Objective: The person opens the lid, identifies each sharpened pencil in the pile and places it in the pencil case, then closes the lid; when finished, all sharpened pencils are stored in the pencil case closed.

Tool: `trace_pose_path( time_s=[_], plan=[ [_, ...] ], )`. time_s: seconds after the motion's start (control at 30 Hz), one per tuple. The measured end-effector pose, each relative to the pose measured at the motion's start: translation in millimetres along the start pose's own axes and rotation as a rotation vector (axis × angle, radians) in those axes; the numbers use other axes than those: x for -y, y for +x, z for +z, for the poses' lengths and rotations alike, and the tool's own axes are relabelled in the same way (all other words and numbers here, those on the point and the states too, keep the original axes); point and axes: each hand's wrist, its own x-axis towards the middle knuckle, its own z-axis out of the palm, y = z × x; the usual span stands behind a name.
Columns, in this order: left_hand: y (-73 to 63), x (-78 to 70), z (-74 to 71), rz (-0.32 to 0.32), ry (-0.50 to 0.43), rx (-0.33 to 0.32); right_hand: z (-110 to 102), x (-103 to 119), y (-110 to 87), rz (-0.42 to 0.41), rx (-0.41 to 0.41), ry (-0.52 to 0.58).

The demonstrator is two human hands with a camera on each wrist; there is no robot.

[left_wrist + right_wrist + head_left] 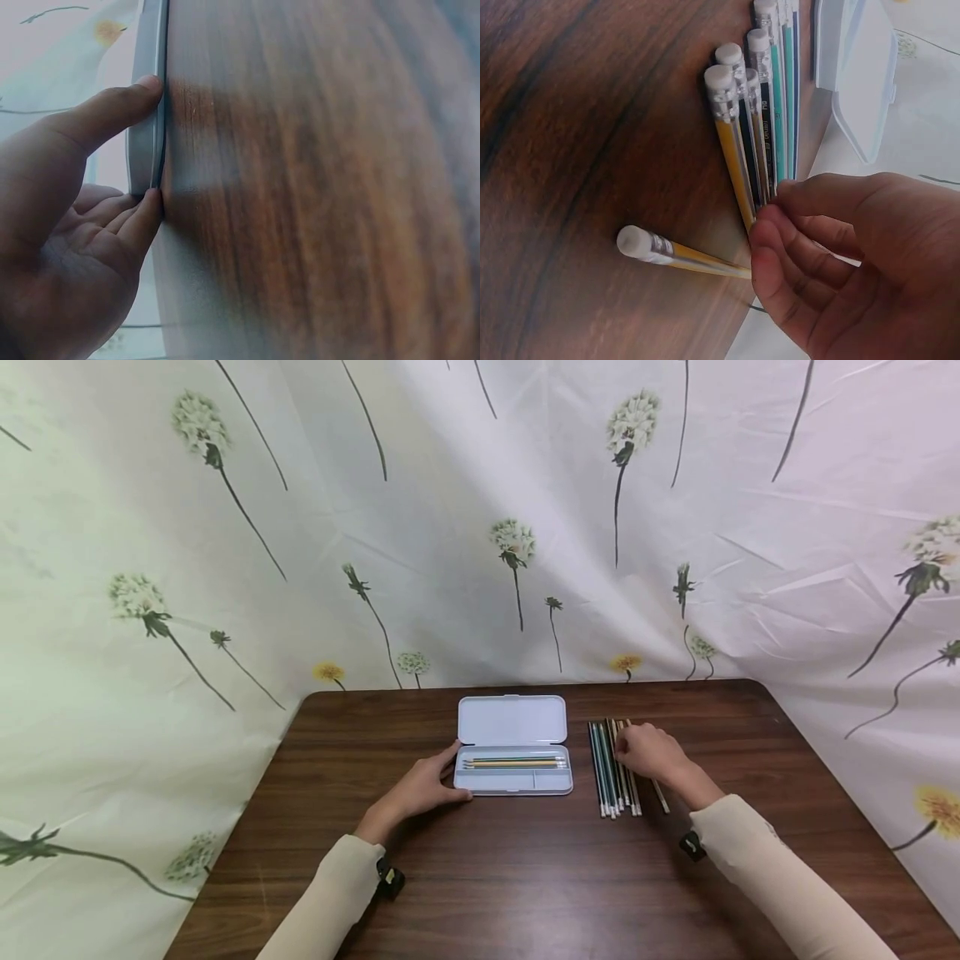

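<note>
Pencils (607,772) under R hand (651,753), fingertips bent, can't tell if one's pinched; L hand (422,787) grips open case (498,780) w/ thumb + fingers, 9 o'clock end; bunch at case's 3 o'clock, one splayed, eraser toward 5; few inside; lid (512,720) at 12; all on brown tbl (517,877)

Head looks down; close wrist views apparently share the case (512,727).
</note>
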Motion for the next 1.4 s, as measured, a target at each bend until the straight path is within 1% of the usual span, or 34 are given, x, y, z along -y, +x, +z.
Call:
trace_pose_path(
  time_s=[0.4, 0.6, 0.8, 0.93, 1.13, 1.3, 1.4],
  plan=[
    [-0.5, -1.0, -1.8, 0.012, 0.005, 0.002, -3, 3, 0.6, 0.145, 0.078, 0.062],
    [-0.8, -0.8, -2.4, 0.005, 0.010, 0.006, -3, 7, 2.5, 0.201, 0.096, 0.074],
    [-1.3, -0.4, -1.9, 0.003, 0.013, 0.002, -3, 7, 2.0, 0.214, 0.118, 0.106],
    [-1.3, -0.1, -1.4, 0.008, 0.002, 0.003, -1, 6, 1.8, 0.216, 0.106, 0.113],
    [-1.3, 1.0, -0.9, 0.013, -0.004, 0.003, 0, 6, 2.7, 0.240, 0.098, 0.136],
    [-0.4, 1.9, -0.7, 0.010, -0.003, 0.004, -2, 8, 3.6, 0.255, 0.101, 0.176],
    [-0.5, 2.3, -0.6, 0.010, -0.002, 0.004, -5, 12, 3.2, 0.242, 0.074, 0.215]
  ],
)
